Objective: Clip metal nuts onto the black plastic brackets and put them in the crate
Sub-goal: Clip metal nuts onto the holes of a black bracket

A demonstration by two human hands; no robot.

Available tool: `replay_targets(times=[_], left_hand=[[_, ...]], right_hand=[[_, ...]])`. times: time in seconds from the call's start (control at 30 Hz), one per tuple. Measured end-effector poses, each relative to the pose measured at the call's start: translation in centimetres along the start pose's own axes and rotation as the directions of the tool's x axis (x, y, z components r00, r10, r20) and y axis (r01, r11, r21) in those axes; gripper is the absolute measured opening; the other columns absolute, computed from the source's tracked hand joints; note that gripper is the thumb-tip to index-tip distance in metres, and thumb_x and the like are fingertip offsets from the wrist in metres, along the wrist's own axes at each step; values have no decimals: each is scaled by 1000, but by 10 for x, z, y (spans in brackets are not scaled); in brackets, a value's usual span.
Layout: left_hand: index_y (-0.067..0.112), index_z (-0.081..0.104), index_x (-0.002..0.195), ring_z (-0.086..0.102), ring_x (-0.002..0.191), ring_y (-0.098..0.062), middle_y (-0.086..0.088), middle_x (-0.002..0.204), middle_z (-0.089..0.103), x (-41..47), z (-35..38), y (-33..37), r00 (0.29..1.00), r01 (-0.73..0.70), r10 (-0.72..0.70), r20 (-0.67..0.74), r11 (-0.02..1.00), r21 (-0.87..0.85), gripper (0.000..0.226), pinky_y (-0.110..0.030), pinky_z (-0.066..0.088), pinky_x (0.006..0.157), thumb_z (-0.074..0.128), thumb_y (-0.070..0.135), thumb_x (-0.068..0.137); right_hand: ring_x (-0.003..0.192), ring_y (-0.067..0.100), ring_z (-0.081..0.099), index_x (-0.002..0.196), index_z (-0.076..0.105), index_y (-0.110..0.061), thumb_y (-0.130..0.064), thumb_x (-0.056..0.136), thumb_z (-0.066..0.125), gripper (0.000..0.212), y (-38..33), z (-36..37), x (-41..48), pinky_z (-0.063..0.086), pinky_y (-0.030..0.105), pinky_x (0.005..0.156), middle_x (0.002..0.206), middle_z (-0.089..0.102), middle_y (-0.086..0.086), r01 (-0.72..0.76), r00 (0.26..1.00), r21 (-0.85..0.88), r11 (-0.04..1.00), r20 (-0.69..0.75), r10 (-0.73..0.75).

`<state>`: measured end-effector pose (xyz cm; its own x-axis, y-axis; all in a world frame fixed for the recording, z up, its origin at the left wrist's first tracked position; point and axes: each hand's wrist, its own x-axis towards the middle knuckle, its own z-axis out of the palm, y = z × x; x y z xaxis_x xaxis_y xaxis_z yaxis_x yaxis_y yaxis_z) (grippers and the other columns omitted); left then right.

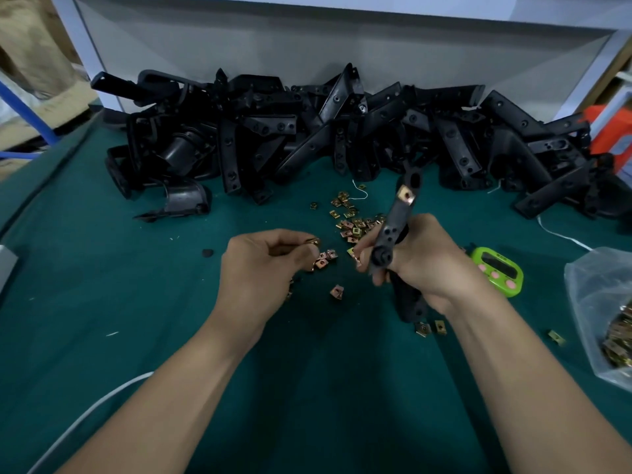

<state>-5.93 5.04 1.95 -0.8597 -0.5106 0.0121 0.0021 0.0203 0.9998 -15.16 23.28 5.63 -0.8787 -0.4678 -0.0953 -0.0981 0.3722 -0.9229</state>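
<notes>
My right hand [420,265] grips a long black plastic bracket [393,227] that tilts up and away from me. One brass-coloured metal nut [406,195] is clipped near the bracket's far end. My left hand [263,268] pinches a single metal nut [313,241] between thumb and fingertips, just left of the bracket. Several loose nuts [352,222] lie scattered on the green mat between and beyond my hands. A big pile of black brackets [325,138] runs along the back of the table. No crate is visible.
A clear plastic bag of nuts [608,319] sits at the right edge. A green timer [499,270] lies beside my right wrist. A white cable [89,412] curves at the lower left. An orange object [612,135] stands at the far right, and a grey panel [342,39] backs the table.
</notes>
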Motion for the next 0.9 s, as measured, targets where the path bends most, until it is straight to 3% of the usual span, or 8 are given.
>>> replay_targets(times=[0.1, 0.17, 0.23, 0.33, 0.5, 0.67, 0.9], left_hand=[[21, 83, 86, 71, 71, -9, -6, 82, 79, -2, -2, 6, 998, 55, -52, 27, 994, -99, 12, -12, 48, 58, 77, 11, 87], [18, 82, 88, 73, 72, -12, -8, 86, 79, -4, -2, 9, 995, 87, -78, 62, 986, -141, 12, -13, 46, 53, 73, 12, 91], [16, 82, 86, 74, 72, -16, -10, 87, 79, -6, -2, 11, 991, 106, -92, 97, 983, -151, 14, -15, 46, 52, 71, 14, 93], [18, 81, 82, 74, 72, -18, -12, 88, 79, -8, -3, 13, 982, 129, -107, 155, 981, -144, 16, -17, 45, 51, 70, 18, 94], [18, 83, 86, 75, 76, -16, -13, 90, 79, -11, -5, 15, 964, 116, -78, 254, 983, -141, 8, -17, 47, 54, 79, 24, 83], [22, 84, 88, 69, 75, -11, -10, 82, 78, -11, -3, 12, 967, 71, -26, 254, 983, -169, 34, -15, 50, 60, 86, 31, 55], [22, 83, 79, 63, 65, -8, -5, 75, 75, -14, 3, 11, 955, 71, -31, 296, 990, -125, 17, -17, 50, 59, 82, 6, 72]], right_hand=[[57, 21, 64, 70, 68, -13, -27, 74, 79, 18, 3, -7, 3, 45, 26, 48, 59, 69, 4, -94, 986, -479, 873, -164, 16], [61, 28, 58, 71, 60, -17, -32, 75, 75, 22, 4, -4, 3, 42, 32, 52, 63, 61, 3, -110, 959, -649, 753, -268, -91], [59, 29, 50, 72, 54, -21, -33, 77, 71, 22, 6, 2, 2, 39, 34, 57, 64, 53, 0, -78, 940, -728, 681, -281, -193], [58, 29, 46, 71, 49, -23, -30, 76, 69, 21, 9, 5, 1, 35, 34, 59, 62, 50, -4, -21, 945, -753, 658, -229, -232], [52, 15, 42, 76, 55, -23, -28, 74, 69, 15, 10, 1, 2, 26, 30, 48, 62, 51, -5, -17, 958, -746, 666, -204, -204], [53, 18, 44, 78, 57, -22, -32, 75, 70, 16, 13, 1, 4, 33, 33, 54, 64, 52, -4, -16, 963, -735, 677, -193, -186], [51, 14, 44, 79, 59, -23, -36, 75, 73, 19, 16, 5, 6, 28, 28, 46, 62, 52, -5, 4, 960, -726, 688, -188, -205]])
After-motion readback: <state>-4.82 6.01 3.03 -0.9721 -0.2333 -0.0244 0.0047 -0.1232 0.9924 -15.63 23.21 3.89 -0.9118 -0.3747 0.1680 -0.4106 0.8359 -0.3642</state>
